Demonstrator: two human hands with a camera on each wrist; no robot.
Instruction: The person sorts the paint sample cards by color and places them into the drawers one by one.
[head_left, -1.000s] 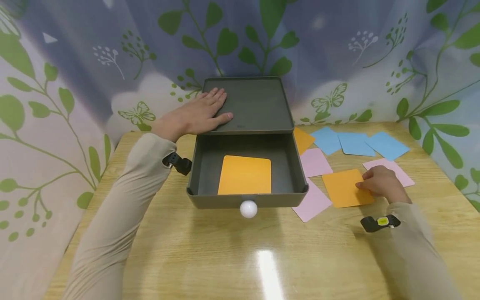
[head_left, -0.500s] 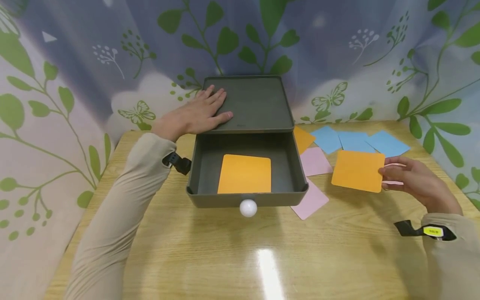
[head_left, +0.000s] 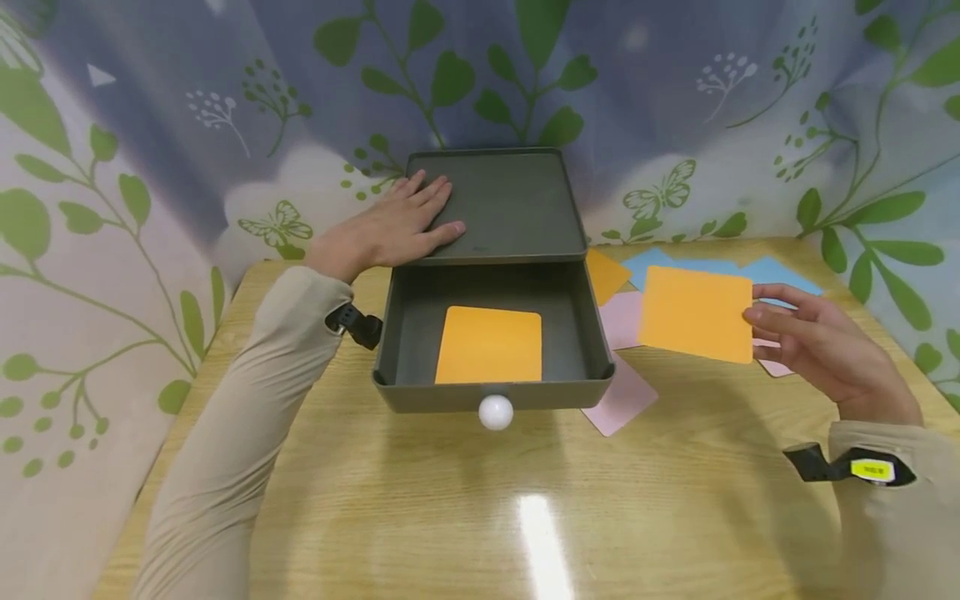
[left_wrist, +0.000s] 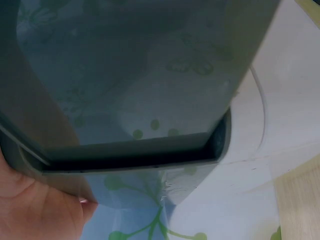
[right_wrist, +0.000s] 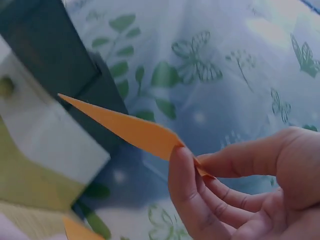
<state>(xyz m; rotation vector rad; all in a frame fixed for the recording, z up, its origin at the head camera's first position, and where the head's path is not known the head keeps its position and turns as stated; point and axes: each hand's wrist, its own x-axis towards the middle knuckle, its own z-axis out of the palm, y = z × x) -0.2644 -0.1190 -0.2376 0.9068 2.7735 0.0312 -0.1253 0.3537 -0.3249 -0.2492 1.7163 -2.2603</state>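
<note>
Orange card [head_left: 696, 315] is in air above surface [head_left: 360, 500], pinched at one edge by R hand [head_left: 821, 342]. L hand [head_left: 397, 229], w/ fingers extended, rests on grey box [head_left: 517, 208]; 2nd orange card [head_left: 491, 346] lies in its open drawer [head_left: 423, 400].

The wood-grain tabletop [head_left: 420, 500] shows a streak of glare [head_left: 543, 542] near 6 o'clock. On it stands a grey box [head_left: 517, 204] with an open drawer [head_left: 427, 402]. Clockwise from that drawer's middle: an orange card [head_left: 606, 275] at 2, three blue cards [head_left: 778, 271] beyond it, a pink card [head_left: 618, 322] at 3, another pink card [head_left: 777, 368] farther out, partly hidden, and a third pink card [head_left: 619, 400] at 4.
</note>
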